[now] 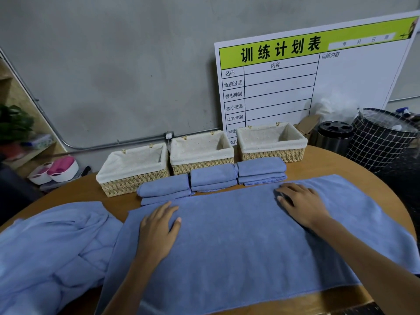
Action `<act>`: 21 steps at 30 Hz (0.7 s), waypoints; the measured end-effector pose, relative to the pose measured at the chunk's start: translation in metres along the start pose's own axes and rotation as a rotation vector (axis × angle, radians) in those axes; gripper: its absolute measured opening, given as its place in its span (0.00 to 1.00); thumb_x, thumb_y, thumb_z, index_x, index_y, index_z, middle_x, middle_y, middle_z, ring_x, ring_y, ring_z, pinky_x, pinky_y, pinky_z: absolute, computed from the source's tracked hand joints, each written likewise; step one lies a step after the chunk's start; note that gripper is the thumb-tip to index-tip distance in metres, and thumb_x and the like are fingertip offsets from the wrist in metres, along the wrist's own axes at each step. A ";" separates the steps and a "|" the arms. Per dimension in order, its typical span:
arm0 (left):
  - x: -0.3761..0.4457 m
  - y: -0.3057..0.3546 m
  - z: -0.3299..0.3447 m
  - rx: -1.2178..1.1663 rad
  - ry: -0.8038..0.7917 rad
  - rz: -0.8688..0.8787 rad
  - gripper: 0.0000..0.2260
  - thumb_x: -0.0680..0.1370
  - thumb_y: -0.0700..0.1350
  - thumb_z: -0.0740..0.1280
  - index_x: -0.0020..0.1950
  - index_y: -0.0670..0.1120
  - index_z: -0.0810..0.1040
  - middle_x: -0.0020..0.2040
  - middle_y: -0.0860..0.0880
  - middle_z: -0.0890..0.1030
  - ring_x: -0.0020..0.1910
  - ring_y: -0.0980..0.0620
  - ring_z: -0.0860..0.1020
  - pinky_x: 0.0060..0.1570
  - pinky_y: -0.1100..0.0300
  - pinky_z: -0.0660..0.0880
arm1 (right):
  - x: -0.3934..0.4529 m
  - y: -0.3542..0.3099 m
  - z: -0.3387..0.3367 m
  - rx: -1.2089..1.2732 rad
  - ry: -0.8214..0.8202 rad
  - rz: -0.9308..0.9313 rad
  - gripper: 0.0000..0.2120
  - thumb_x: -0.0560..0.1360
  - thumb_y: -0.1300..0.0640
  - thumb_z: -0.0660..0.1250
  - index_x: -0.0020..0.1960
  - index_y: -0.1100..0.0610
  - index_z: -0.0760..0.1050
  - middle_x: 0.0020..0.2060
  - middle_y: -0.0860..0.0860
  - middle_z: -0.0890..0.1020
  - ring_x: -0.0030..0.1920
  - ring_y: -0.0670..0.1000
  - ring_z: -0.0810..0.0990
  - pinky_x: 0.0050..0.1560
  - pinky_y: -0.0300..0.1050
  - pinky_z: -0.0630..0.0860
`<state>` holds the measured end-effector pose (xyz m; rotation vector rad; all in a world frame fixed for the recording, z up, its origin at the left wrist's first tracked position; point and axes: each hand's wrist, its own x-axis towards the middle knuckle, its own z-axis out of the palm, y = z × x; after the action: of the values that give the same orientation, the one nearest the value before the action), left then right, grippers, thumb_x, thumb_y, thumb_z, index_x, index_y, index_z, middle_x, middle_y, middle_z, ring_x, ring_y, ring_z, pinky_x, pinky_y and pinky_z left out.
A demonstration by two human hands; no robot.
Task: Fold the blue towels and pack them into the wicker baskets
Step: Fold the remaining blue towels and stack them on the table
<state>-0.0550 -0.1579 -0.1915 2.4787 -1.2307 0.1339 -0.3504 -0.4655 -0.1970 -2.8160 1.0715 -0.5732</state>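
A large blue towel (238, 242) lies spread flat across the wooden table (341, 162). My left hand (159, 230) rests palm down on its left part, fingers straight. My right hand (300, 203) presses flat on the far right part, near the back edge. Three folded blue towels lie in a row behind it: the left one (164, 188), the middle one (212, 177), the right one (261, 170). Behind them stand three wicker baskets with white liners, the left basket (134, 178), the middle basket (202, 164) and the right basket (272, 154); each inside looks bare.
A heap of unfolded blue towels (52, 246) lies at the table's left. A white training-plan board (306, 76) leans on the wall behind the baskets. A steel bin (334, 135) and a grid-patterned hamper (381, 137) stand beyond the right edge.
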 end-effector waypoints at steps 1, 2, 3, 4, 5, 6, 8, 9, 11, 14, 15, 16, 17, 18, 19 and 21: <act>-0.002 -0.003 0.000 0.030 -0.017 -0.007 0.36 0.73 0.69 0.42 0.74 0.58 0.71 0.78 0.56 0.66 0.77 0.53 0.62 0.73 0.45 0.60 | -0.001 0.002 0.001 0.013 -0.014 0.002 0.15 0.81 0.46 0.60 0.65 0.47 0.76 0.67 0.47 0.76 0.67 0.54 0.74 0.61 0.55 0.71; -0.004 -0.005 0.000 0.053 -0.051 -0.013 0.37 0.72 0.70 0.41 0.75 0.59 0.68 0.79 0.57 0.63 0.78 0.53 0.60 0.74 0.45 0.58 | -0.001 0.004 0.001 0.019 -0.024 0.002 0.16 0.81 0.46 0.60 0.66 0.47 0.76 0.68 0.47 0.76 0.68 0.54 0.73 0.63 0.55 0.70; -0.006 -0.006 -0.001 0.060 -0.083 -0.020 0.38 0.71 0.71 0.40 0.76 0.60 0.66 0.79 0.57 0.61 0.79 0.53 0.58 0.75 0.45 0.56 | -0.001 0.005 0.002 0.025 -0.030 -0.003 0.17 0.81 0.46 0.59 0.67 0.47 0.75 0.69 0.47 0.75 0.69 0.53 0.72 0.64 0.55 0.70; -0.006 -0.006 -0.002 0.053 -0.094 -0.024 0.38 0.71 0.71 0.40 0.76 0.61 0.65 0.80 0.58 0.61 0.79 0.54 0.57 0.76 0.44 0.55 | -0.001 0.006 0.001 0.024 -0.030 -0.010 0.17 0.81 0.46 0.59 0.67 0.47 0.75 0.69 0.47 0.75 0.69 0.53 0.72 0.65 0.55 0.70; -0.005 -0.005 -0.003 0.041 -0.088 -0.029 0.37 0.71 0.71 0.40 0.76 0.61 0.65 0.79 0.57 0.61 0.79 0.54 0.57 0.76 0.44 0.55 | 0.000 0.006 0.001 0.026 -0.027 -0.016 0.17 0.82 0.45 0.58 0.68 0.47 0.75 0.69 0.47 0.75 0.69 0.53 0.72 0.65 0.54 0.70; -0.003 -0.005 -0.005 0.030 -0.077 -0.038 0.37 0.72 0.71 0.41 0.76 0.60 0.66 0.79 0.57 0.61 0.79 0.54 0.58 0.75 0.43 0.55 | 0.000 0.006 0.001 0.029 -0.025 -0.018 0.18 0.82 0.45 0.57 0.68 0.47 0.75 0.69 0.47 0.75 0.69 0.53 0.72 0.65 0.54 0.70; -0.002 -0.007 -0.007 0.056 -0.114 -0.057 0.34 0.75 0.70 0.43 0.78 0.61 0.63 0.81 0.57 0.58 0.80 0.53 0.55 0.76 0.42 0.54 | 0.000 0.005 0.001 0.035 -0.028 -0.019 0.19 0.82 0.44 0.56 0.68 0.47 0.75 0.69 0.47 0.75 0.68 0.54 0.72 0.65 0.54 0.70; -0.002 -0.008 -0.006 0.096 -0.161 -0.060 0.30 0.78 0.69 0.45 0.79 0.61 0.59 0.82 0.57 0.54 0.81 0.53 0.52 0.77 0.42 0.51 | 0.000 0.005 0.002 0.040 -0.029 -0.018 0.19 0.81 0.44 0.56 0.67 0.47 0.75 0.68 0.47 0.75 0.68 0.54 0.73 0.65 0.54 0.70; -0.003 -0.010 -0.003 0.154 -0.236 -0.051 0.26 0.83 0.64 0.49 0.80 0.62 0.53 0.82 0.57 0.47 0.81 0.52 0.47 0.77 0.41 0.47 | 0.001 0.006 0.003 0.055 -0.028 -0.013 0.19 0.81 0.44 0.56 0.67 0.47 0.76 0.68 0.47 0.76 0.67 0.54 0.73 0.64 0.55 0.71; 0.000 -0.012 -0.007 0.122 -0.257 -0.047 0.25 0.83 0.64 0.51 0.80 0.62 0.54 0.82 0.57 0.48 0.81 0.51 0.47 0.77 0.40 0.49 | 0.001 0.006 0.004 0.071 -0.021 -0.011 0.16 0.81 0.47 0.60 0.66 0.48 0.77 0.68 0.48 0.76 0.67 0.54 0.74 0.64 0.55 0.71; 0.002 -0.010 -0.010 0.123 -0.237 -0.044 0.26 0.82 0.65 0.51 0.80 0.61 0.57 0.82 0.56 0.51 0.81 0.51 0.51 0.77 0.40 0.51 | 0.001 0.006 0.004 0.074 -0.013 -0.012 0.15 0.81 0.48 0.61 0.66 0.48 0.77 0.67 0.48 0.77 0.67 0.54 0.74 0.64 0.55 0.71; 0.004 -0.006 -0.013 0.123 -0.190 -0.037 0.27 0.81 0.67 0.49 0.79 0.60 0.61 0.82 0.55 0.55 0.80 0.50 0.55 0.76 0.41 0.55 | 0.001 0.006 0.003 0.073 -0.010 -0.012 0.15 0.81 0.48 0.61 0.66 0.48 0.77 0.67 0.48 0.77 0.66 0.55 0.74 0.64 0.55 0.71; 0.005 0.002 -0.014 0.113 -0.130 -0.022 0.31 0.79 0.69 0.46 0.78 0.58 0.64 0.80 0.54 0.60 0.79 0.50 0.60 0.74 0.43 0.59 | 0.001 0.006 0.003 0.069 -0.011 -0.011 0.15 0.81 0.48 0.61 0.66 0.48 0.77 0.67 0.48 0.77 0.66 0.55 0.75 0.64 0.55 0.71; 0.005 0.012 -0.013 0.099 -0.091 0.000 0.35 0.76 0.70 0.44 0.77 0.57 0.67 0.79 0.54 0.63 0.78 0.50 0.62 0.73 0.44 0.61 | 0.001 0.005 0.002 0.065 -0.018 -0.007 0.15 0.81 0.48 0.61 0.66 0.48 0.77 0.67 0.48 0.77 0.66 0.55 0.75 0.64 0.55 0.72; 0.003 0.021 -0.009 0.092 -0.091 0.028 0.37 0.74 0.71 0.42 0.77 0.58 0.66 0.80 0.54 0.63 0.78 0.50 0.61 0.73 0.45 0.60 | 0.002 0.005 0.002 0.062 -0.023 -0.002 0.16 0.81 0.48 0.61 0.66 0.48 0.77 0.67 0.48 0.77 0.66 0.55 0.74 0.64 0.55 0.72; 0.000 0.035 0.004 0.105 -0.173 0.040 0.38 0.72 0.72 0.39 0.80 0.62 0.58 0.82 0.56 0.54 0.81 0.50 0.52 0.76 0.42 0.52 | 0.002 0.004 0.002 0.059 -0.029 0.001 0.16 0.81 0.48 0.61 0.66 0.48 0.77 0.67 0.48 0.77 0.66 0.55 0.74 0.64 0.55 0.72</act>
<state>-0.0833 -0.1786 -0.1857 2.6024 -1.3758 -0.0060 -0.3512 -0.4696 -0.1988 -2.7644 1.0337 -0.5532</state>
